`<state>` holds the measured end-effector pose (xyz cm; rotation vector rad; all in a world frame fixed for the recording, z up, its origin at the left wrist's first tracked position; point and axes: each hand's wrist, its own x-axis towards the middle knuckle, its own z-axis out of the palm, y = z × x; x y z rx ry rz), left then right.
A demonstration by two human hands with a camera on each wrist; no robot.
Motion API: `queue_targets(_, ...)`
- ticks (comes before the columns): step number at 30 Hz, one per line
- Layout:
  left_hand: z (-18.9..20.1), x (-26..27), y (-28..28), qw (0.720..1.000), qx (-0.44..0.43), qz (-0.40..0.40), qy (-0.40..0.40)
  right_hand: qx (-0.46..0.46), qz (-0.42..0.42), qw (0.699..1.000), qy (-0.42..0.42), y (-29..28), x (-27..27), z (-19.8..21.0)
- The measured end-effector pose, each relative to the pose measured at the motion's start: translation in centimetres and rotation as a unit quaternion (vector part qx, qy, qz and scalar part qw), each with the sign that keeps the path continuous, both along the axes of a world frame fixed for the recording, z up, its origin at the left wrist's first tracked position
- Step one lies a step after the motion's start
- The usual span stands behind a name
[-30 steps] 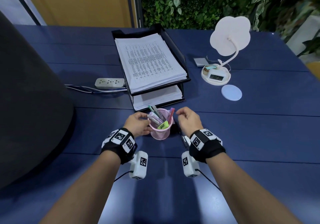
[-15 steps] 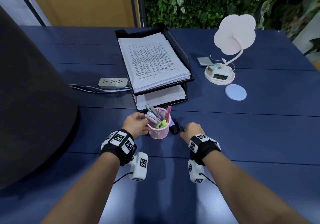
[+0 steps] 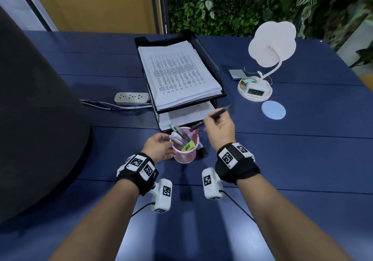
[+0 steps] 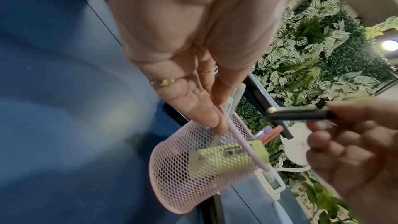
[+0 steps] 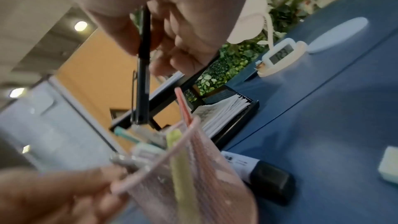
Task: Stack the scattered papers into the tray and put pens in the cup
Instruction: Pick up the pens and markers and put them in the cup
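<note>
At frame centre: right hand [image 3: 221,128] pinches black pen [image 3: 217,114] above pink mesh cup [image 3: 186,153]; left hand [image 3: 160,147] grips cup rim. Cup holds pens, stands on blue table [image 3: 292,160]. Upper centre: black tray [image 3: 210,59], papers [image 3: 175,73] stacked. Leaf wall behind.

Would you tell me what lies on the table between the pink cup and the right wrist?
A black-capped marker lies flat on the table beside the pink cup, best seen in the right wrist view.
</note>
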<state>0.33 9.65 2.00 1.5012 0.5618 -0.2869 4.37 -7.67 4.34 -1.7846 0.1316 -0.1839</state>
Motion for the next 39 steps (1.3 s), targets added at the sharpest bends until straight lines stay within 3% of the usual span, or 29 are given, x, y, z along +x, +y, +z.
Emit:
queue_targets(4, -0.3, -0.2, 0.2, 1.000, -0.011, -0.003, -0.005, -0.137, 0.138, 0.979, 0.057, 1.3, -1.0, -1.9)
queue_targets(8, -0.5, 0.0, 0.5, 1.000, -0.009, -0.007, -0.008, -0.297, 0.204, 0.929, 0.091, 1.4, -1.2, -2.9)
queue_targets(11, -0.6, 0.2, 0.7, 1.000, -0.009, -0.012, -0.004, -0.218, 0.196, 0.951, 0.096, 1.1, -1.4, -2.9)
queue_targets(13, -0.7, 0.4, 0.8, 1.000, -0.008, -0.016, 0.001, -0.179, 0.131, 0.970, 0.103, 0.5, -1.1, -3.2)
queue_targets(15, -0.7, 0.6, 0.8, 1.000, -0.006, -0.017, 0.004, -0.198, 0.064, 0.971, 0.121, -0.2, -0.8, -3.7)
queue_targets(17, -0.7, 0.8, 0.8, 1.000, -0.003, -0.020, 0.007, -0.244, 0.048, 0.957, 0.149, -0.7, -0.6, -4.5)
queue_targets(21, -0.7, 0.9, 0.9, 0.999, -0.002, -0.030, 0.012, -0.335, 0.127, 0.912, 0.200, -0.6, -0.4, -7.0)
queue_targets(29, -0.7, 1.0, 1.2, 0.999, 0.008, -0.046, 0.009, -0.371, 0.132, 0.897, 0.199, 0.6, 0.1, -8.3)
queue_targets(34, -0.8, 1.2, 1.5, 0.998, 0.006, -0.062, 0.013, -0.435, 0.129, 0.849, 0.270, 0.0, 0.9, -7.8)
queue_targets(39, -0.6, 1.3, 1.5, 0.998, -0.004, -0.064, 0.013, -0.447, 0.166, 0.844, 0.245, -0.3, 1.5, -8.1)
